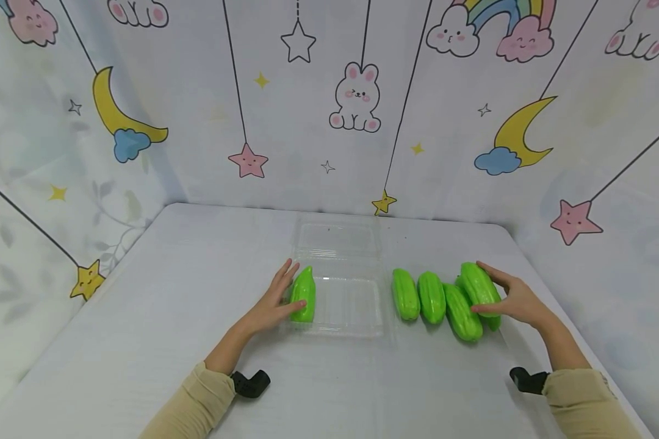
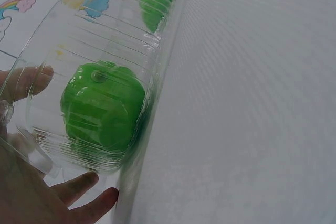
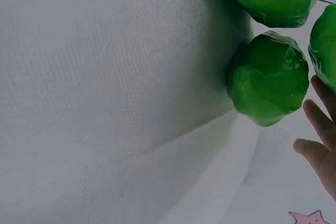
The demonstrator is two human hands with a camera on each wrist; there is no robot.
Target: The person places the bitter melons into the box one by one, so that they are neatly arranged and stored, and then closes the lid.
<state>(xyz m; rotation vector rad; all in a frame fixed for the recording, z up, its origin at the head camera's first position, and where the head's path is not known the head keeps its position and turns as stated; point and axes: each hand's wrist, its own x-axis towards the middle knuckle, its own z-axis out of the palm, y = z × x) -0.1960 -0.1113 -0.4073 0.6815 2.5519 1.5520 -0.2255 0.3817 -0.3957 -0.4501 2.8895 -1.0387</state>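
Observation:
In the head view my left hand (image 1: 269,308) rests at the left wall of a clear plastic box (image 1: 351,332), its fingers straight and spread. Its thumb reaches over a shiny green ribbed gourd (image 1: 304,299) lying along the box's left side. The left wrist view shows this gourd (image 2: 105,108) end-on through the clear wall. On the right, my right hand (image 1: 513,299) holds another green gourd (image 1: 479,286) between thumb and fingers, on top of the pile. Only part of that gourd (image 3: 324,45) shows in the right wrist view.
Several more green gourds (image 1: 431,297) lie right of the box, some beneath the held one. The box's clear lid (image 1: 337,241) lies folded back behind it. A cartoon-printed cloth (image 1: 318,110) bounds the white table (image 1: 329,384) at the back and sides.

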